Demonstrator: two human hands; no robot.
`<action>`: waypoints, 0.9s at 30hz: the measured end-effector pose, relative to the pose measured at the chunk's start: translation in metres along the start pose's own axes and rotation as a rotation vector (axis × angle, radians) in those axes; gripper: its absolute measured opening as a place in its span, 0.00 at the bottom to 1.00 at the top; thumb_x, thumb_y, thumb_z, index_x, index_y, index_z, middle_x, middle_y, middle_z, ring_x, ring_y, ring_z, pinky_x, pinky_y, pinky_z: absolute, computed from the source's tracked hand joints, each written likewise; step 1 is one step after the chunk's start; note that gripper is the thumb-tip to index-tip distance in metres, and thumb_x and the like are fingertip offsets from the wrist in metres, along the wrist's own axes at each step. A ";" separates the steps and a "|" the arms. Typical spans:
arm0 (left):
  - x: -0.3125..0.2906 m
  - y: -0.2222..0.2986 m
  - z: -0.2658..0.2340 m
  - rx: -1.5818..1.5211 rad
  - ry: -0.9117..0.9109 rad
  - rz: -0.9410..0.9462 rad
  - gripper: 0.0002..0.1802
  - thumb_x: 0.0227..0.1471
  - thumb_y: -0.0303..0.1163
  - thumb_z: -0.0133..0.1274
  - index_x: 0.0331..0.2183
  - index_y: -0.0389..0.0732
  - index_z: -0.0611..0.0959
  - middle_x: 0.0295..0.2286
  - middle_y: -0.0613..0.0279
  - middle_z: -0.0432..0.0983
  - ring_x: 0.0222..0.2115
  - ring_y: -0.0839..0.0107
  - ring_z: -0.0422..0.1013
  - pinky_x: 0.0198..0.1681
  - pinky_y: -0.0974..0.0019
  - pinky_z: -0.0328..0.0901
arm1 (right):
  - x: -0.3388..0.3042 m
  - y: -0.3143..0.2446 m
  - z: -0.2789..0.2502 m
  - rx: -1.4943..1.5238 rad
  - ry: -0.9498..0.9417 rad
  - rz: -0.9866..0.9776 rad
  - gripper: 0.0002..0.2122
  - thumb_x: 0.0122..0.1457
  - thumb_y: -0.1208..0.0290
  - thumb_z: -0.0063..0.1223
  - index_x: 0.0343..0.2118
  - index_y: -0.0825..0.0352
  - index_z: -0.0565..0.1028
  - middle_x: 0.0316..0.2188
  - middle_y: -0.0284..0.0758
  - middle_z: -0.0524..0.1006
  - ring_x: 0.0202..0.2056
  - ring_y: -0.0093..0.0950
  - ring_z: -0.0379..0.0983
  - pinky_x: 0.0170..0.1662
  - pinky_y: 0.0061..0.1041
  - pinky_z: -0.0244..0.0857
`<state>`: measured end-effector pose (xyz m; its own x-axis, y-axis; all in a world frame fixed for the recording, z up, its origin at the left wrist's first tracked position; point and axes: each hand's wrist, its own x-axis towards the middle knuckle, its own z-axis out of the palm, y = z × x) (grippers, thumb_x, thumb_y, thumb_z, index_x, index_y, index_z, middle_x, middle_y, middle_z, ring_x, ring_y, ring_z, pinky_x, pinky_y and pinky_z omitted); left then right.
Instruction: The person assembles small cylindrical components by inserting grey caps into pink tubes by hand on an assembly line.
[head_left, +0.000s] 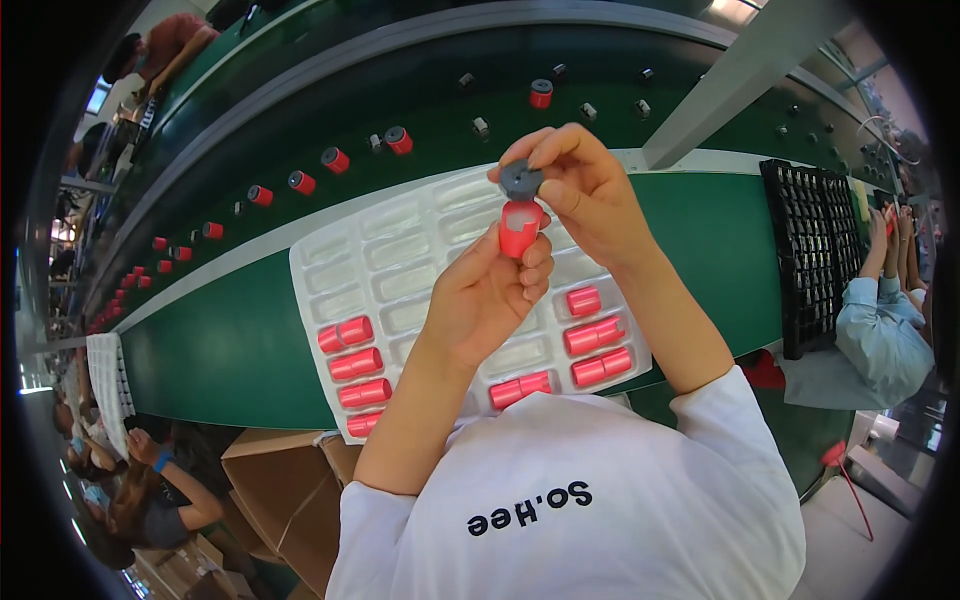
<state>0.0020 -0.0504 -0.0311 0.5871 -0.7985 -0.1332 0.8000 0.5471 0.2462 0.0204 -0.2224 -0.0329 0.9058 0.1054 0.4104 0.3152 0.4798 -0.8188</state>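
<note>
Holding red cup (519, 240) in left hand (490, 288), clamped round its lower part, up over white tray (405, 252). Showing pale patch on the side facing the camera. Pinching dark grey cap (520, 181) in right hand (588, 185), clamped between thumb and fingers, right at the cup's top; can't tell if touching. Counting at least eight tray pockets with red cylinders (601, 367): four down left side, three at right, one at lower middle. Can't tell what's behind left forearm. Seeing tray on green table (215, 320), with green belt (440, 110) along far side carrying capped red pieces (398, 139) and small metal parts (481, 127), spaced out. Also seeing black rack (815, 255) at right, near co-worker in light blue (875, 325), plus cardboard box (285, 475) at lower left.
</note>
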 end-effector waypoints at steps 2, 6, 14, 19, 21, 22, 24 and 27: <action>-0.002 0.001 0.001 -0.044 -0.020 0.000 0.20 0.63 0.41 0.36 0.47 0.34 0.68 0.30 0.62 0.65 0.29 0.74 0.60 0.34 0.72 0.59 | -0.002 0.003 -0.002 -0.038 -0.045 0.017 0.09 0.57 0.68 0.57 0.38 0.64 0.71 0.42 0.40 0.72 0.46 0.35 0.72 0.50 0.32 0.67; -0.004 0.003 0.006 -0.113 -0.032 -0.040 0.20 0.64 0.43 0.34 0.45 0.36 0.69 0.27 0.64 0.63 0.27 0.76 0.59 0.30 0.73 0.58 | -0.005 0.006 -0.005 -0.080 -0.105 -0.009 0.07 0.58 0.70 0.56 0.35 0.66 0.73 0.41 0.42 0.73 0.45 0.36 0.74 0.47 0.33 0.70; -0.011 -0.006 0.006 -0.151 0.074 -0.024 0.19 0.65 0.44 0.32 0.41 0.38 0.70 0.25 0.67 0.62 0.24 0.78 0.57 0.26 0.74 0.55 | -0.014 -0.006 -0.006 -0.456 -0.207 -0.082 0.08 0.53 0.78 0.58 0.37 0.66 0.75 0.41 0.42 0.76 0.44 0.36 0.74 0.46 0.31 0.69; -0.007 -0.016 0.000 -0.094 0.228 0.027 0.18 0.65 0.44 0.33 0.41 0.40 0.70 0.24 0.68 0.62 0.23 0.78 0.56 0.25 0.74 0.54 | -0.032 0.001 -0.006 -0.629 -0.127 -0.094 0.13 0.47 0.82 0.62 0.37 0.66 0.75 0.42 0.41 0.76 0.44 0.34 0.74 0.47 0.29 0.68; 0.001 -0.014 -0.007 -0.107 0.262 -0.025 0.19 0.65 0.46 0.31 0.42 0.42 0.70 0.25 0.66 0.64 0.25 0.77 0.60 0.28 0.73 0.57 | -0.033 0.003 -0.009 -0.742 -0.094 -0.114 0.12 0.48 0.81 0.61 0.36 0.66 0.73 0.40 0.39 0.76 0.41 0.32 0.75 0.45 0.26 0.68; 0.008 -0.011 -0.008 -0.106 0.265 -0.024 0.19 0.65 0.46 0.31 0.42 0.42 0.70 0.25 0.66 0.64 0.25 0.77 0.60 0.28 0.73 0.57 | -0.031 0.003 -0.011 -0.738 -0.094 -0.113 0.12 0.48 0.81 0.61 0.36 0.66 0.73 0.40 0.39 0.76 0.41 0.32 0.75 0.45 0.26 0.68; 0.019 -0.008 -0.007 0.531 0.457 0.099 0.16 0.62 0.43 0.41 0.43 0.42 0.70 0.26 0.61 0.67 0.28 0.70 0.65 0.32 0.69 0.62 | -0.012 0.006 -0.021 -0.876 0.098 -0.020 0.10 0.49 0.81 0.59 0.34 0.67 0.72 0.36 0.37 0.76 0.36 0.29 0.75 0.41 0.23 0.68; 0.020 -0.027 -0.007 1.738 0.296 0.261 0.18 0.54 0.36 0.54 0.44 0.41 0.69 0.31 0.55 0.69 0.34 0.62 0.68 0.37 0.65 0.64 | 0.034 0.021 -0.089 -1.247 0.362 -0.218 0.11 0.49 0.81 0.58 0.34 0.67 0.69 0.33 0.34 0.74 0.31 0.26 0.74 0.36 0.20 0.67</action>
<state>-0.0069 -0.0789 -0.0470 0.8221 -0.5684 -0.0315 -0.2321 -0.3851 0.8932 0.0826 -0.2860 -0.0720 0.7661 -0.2029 0.6099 0.3348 -0.6840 -0.6481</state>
